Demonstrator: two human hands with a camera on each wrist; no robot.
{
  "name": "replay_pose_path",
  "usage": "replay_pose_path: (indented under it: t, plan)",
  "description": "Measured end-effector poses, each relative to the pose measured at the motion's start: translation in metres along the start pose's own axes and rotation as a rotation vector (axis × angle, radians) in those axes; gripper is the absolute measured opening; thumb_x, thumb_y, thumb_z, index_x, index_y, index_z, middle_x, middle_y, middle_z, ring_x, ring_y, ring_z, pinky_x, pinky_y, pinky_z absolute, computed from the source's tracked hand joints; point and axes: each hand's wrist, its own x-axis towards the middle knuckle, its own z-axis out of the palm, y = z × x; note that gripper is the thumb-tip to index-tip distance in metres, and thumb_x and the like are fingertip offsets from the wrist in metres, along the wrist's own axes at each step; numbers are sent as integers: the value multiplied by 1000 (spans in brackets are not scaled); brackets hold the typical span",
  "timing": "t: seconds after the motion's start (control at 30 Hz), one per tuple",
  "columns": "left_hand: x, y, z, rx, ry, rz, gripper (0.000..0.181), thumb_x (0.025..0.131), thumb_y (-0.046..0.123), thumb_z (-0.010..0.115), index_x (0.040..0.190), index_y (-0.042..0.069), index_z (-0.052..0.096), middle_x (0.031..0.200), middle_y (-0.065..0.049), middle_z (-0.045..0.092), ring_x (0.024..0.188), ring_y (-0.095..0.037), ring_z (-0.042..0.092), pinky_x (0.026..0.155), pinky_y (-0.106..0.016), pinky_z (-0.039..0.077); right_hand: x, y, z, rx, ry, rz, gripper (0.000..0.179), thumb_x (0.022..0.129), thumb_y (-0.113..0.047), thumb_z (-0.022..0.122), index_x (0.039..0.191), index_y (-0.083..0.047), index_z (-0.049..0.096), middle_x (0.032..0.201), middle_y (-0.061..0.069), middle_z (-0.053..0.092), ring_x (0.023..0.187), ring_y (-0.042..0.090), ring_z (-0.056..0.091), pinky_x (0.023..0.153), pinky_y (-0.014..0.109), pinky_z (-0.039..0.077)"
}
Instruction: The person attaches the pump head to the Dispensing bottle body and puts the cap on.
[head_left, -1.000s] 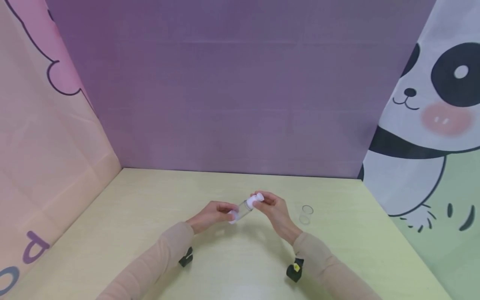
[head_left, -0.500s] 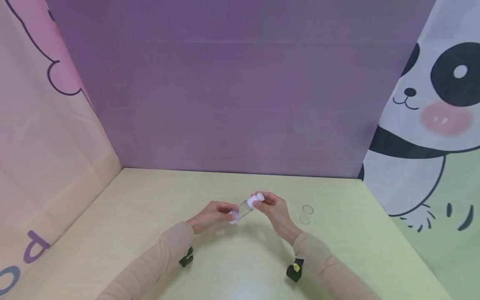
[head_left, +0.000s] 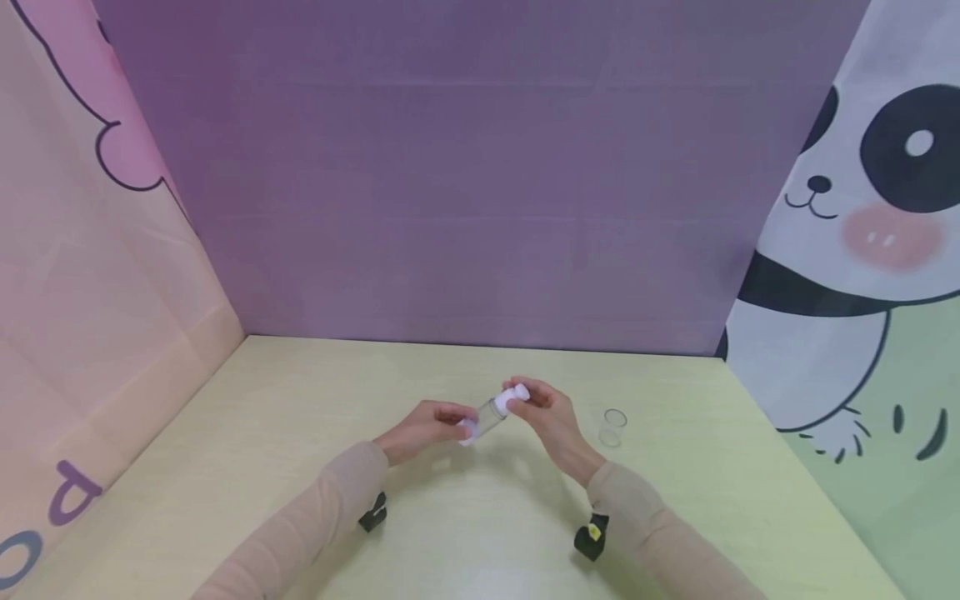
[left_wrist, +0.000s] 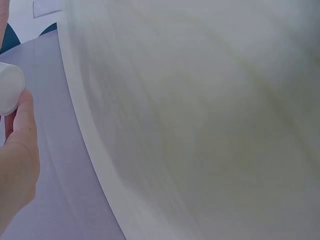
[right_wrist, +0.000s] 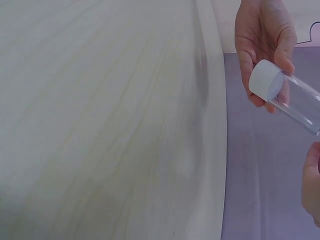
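Note:
A clear cylindrical bottle (head_left: 490, 416) with white ends is held tilted above the table, its upper end to the right. My left hand (head_left: 422, 429) pinches the lower white end (right_wrist: 265, 80) between thumb and fingers; in the right wrist view this end looks like a wide white cap. At the upper end, the fingers and thumb of my right hand (head_left: 553, 419) grip a white top (head_left: 506, 402) with a narrower knob. In the left wrist view only the rounded white end (left_wrist: 10, 89) and part of my left hand (left_wrist: 21, 150) show, at the left edge.
A small clear cup (head_left: 612, 428) stands on the pale wooden table (head_left: 480, 533), right of my right hand. A purple backdrop (head_left: 480, 183) rises behind the table's far edge. Printed panels flank both sides, with a panda (head_left: 832, 217) on the right.
My right hand has risen very slightly with the white top. Both hands keep hold of the bottle at its two ends, and the cup has stayed in place.

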Motion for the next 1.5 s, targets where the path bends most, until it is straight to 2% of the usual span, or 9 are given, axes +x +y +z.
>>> replay_pose_path:
  t: [0.23, 0.47, 0.77, 1.1, 1.33, 1.5]
  plan:
    - [0, -1, 1, -8, -7, 9, 37, 84, 27, 66, 118, 15, 62, 126, -8, 56, 107, -22, 52, 91, -40, 45, -5, -4, -1, 91, -119, -34, 47, 84, 1, 60, 128, 6, 45, 123, 10, 59, 108, 10, 59, 96, 27, 43]
    - [0, -1, 1, -8, -12, 15, 36, 85, 28, 65, 118, 15, 62, 127, -8, 56, 107, -22, 52, 92, -42, 44, -8, -7, -1, 98, -147, -25, 48, 86, 2, 57, 130, 8, 40, 124, 10, 58, 111, 10, 57, 99, 30, 40]
    - [-2, 0, 3, -27, -12, 17, 36, 85, 26, 65, 118, 14, 62, 126, -8, 56, 106, -22, 53, 93, -43, 44, -8, -7, 0, 62, -125, -17, 46, 86, -1, 59, 128, 6, 45, 125, 12, 58, 109, 10, 58, 102, 35, 38]
    - [-1, 1, 3, -11, -2, -10, 35, 85, 29, 65, 118, 17, 62, 127, -6, 55, 107, -22, 51, 93, -44, 44, -7, -4, 1, 29, -51, -17, 44, 84, -2, 62, 125, 6, 48, 120, 10, 61, 103, 8, 60, 95, 27, 44]
    - [-2, 1, 3, -6, 0, -10, 35, 85, 29, 65, 117, 18, 63, 127, -5, 55, 107, -22, 51, 92, -42, 44, -5, -3, 2, 26, -8, 6, 40, 83, 0, 62, 121, 4, 51, 116, 9, 64, 100, 9, 62, 92, 27, 46]
    - [-2, -1, 2, -11, -3, 5, 35, 85, 27, 65, 118, 16, 62, 126, -6, 56, 106, -21, 52, 92, -42, 44, -5, -2, 3, 6, 8, 10, 42, 81, -4, 67, 120, 4, 53, 115, 10, 64, 99, 10, 62, 92, 30, 46]
